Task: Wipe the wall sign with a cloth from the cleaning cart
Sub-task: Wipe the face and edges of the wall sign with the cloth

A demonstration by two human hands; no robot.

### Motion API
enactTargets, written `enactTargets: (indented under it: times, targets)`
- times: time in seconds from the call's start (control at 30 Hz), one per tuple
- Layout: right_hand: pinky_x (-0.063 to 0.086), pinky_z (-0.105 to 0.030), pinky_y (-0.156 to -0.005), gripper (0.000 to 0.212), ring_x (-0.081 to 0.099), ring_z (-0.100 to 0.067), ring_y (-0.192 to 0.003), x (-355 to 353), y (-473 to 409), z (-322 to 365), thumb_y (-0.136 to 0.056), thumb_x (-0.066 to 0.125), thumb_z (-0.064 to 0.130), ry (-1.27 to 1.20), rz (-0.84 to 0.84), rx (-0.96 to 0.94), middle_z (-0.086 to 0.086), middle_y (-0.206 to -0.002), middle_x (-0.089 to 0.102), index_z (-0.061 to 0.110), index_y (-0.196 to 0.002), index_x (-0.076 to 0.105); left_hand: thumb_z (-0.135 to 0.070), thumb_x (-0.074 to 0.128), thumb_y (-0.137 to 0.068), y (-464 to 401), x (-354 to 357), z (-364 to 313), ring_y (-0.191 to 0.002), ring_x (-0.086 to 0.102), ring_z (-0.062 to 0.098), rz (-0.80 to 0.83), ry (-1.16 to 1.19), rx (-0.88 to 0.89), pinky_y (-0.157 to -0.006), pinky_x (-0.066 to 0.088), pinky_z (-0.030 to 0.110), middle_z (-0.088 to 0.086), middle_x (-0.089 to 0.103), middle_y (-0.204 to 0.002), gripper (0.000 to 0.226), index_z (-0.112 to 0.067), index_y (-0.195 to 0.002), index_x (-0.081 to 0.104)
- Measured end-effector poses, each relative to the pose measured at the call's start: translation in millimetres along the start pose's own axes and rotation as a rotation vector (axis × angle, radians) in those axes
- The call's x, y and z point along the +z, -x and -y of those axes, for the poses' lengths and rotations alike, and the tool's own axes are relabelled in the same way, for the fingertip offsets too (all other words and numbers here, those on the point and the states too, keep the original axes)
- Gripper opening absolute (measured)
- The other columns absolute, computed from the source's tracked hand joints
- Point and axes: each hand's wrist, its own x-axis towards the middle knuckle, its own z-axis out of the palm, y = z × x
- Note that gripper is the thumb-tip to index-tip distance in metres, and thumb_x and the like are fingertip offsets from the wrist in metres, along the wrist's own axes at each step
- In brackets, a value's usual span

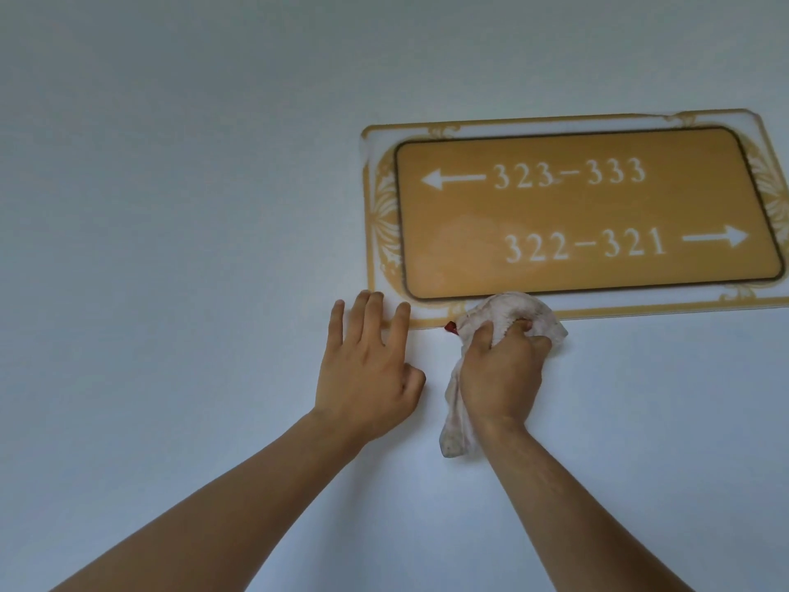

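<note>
A yellow wall sign (pixel 572 211) with white room numbers and two arrows hangs at the upper right, framed by a pale border with gold ornaments. My right hand (pixel 501 369) grips a bunched white cloth (pixel 508 316) and presses it on the sign's lower border near its left corner. A loose end of the cloth hangs down past my wrist. My left hand (pixel 369 365) lies flat on the wall with straight fingers, its fingertips touching the sign's lower left corner.
A plain pale wall (pixel 170 207) fills the view around the sign. The sign's right edge runs out of the frame. The cleaning cart is out of view.
</note>
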Motion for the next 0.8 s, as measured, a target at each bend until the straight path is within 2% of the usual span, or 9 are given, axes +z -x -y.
enactTargets:
  times: [0.1, 0.27, 0.4, 0.57, 0.7, 0.8]
  targets:
    - [0.042, -0.028, -0.067, 0.052, 0.049, -0.021, -0.073, 15, 21, 14, -0.100, 0.047, 0.033, 0.011, 0.023, -0.031, -0.017, -0.122, 0.047, -0.001, -0.139, 0.044, -0.032, 0.044, -0.080, 5, -1, 23, -0.142, 0.032, 0.040, 0.014, -0.004, -0.009, -0.119, 0.019, 0.059, 0.023, 0.044, -0.144, 0.067, -0.006, -0.142, 0.043]
    - [0.051, -0.031, -0.070, 0.052, 0.061, -0.025, -0.082, 41, 58, 39, -0.101, 0.046, 0.035, 0.002, 0.095, -0.059, -0.013, -0.123, 0.046, 0.001, -0.140, 0.043, -0.031, 0.045, -0.077, 13, -2, 55, -0.136, 0.036, 0.040, 0.011, 0.001, -0.020, -0.116, 0.024, 0.058, 0.022, 0.045, -0.138, 0.063, -0.007, -0.135, 0.046]
    - [0.046, -0.026, -0.068, 0.056, 0.060, -0.023, -0.081, 56, 77, 55, -0.101, 0.046, 0.033, -0.007, 0.092, -0.054, -0.013, -0.126, 0.044, 0.001, -0.146, 0.038, -0.030, 0.046, -0.077, 20, -4, 79, -0.132, 0.037, 0.039, 0.011, -0.010, -0.028, -0.115, 0.025, 0.057, 0.020, 0.046, -0.134, 0.059, -0.007, -0.131, 0.047]
    - [0.048, -0.027, -0.071, 0.058, 0.061, -0.024, -0.085, 64, 86, 62, -0.101, 0.047, 0.033, -0.008, 0.081, -0.037, -0.013, -0.128, 0.043, 0.002, -0.148, 0.035, -0.030, 0.047, -0.077, 24, -7, 101, -0.134, 0.036, 0.041, 0.046, -0.032, -0.042, -0.115, 0.023, 0.058, 0.022, 0.044, -0.137, 0.062, -0.005, -0.134, 0.045]
    - [0.040, -0.024, -0.067, 0.064, 0.052, -0.018, -0.080, 80, 107, 79, -0.102, 0.044, 0.033, -0.020, 0.113, -0.049, -0.013, -0.135, 0.038, 0.004, -0.154, 0.021, -0.029, 0.052, -0.084, 27, -11, 105, -0.131, 0.039, 0.040, 0.024, 0.006, -0.055, -0.113, 0.026, 0.059, 0.022, 0.047, -0.133, 0.050, -0.006, -0.129, 0.050]
    - [0.042, -0.023, -0.065, 0.063, 0.049, -0.015, -0.076, 85, 113, 85, -0.103, 0.042, 0.034, -0.022, 0.159, -0.024, -0.010, -0.134, 0.040, 0.006, -0.155, 0.020, -0.028, 0.038, -0.084, 25, -17, 114, -0.134, 0.036, 0.040, 0.021, 0.001, -0.057, -0.115, 0.022, 0.059, 0.023, 0.045, -0.136, 0.054, -0.005, -0.133, 0.048]
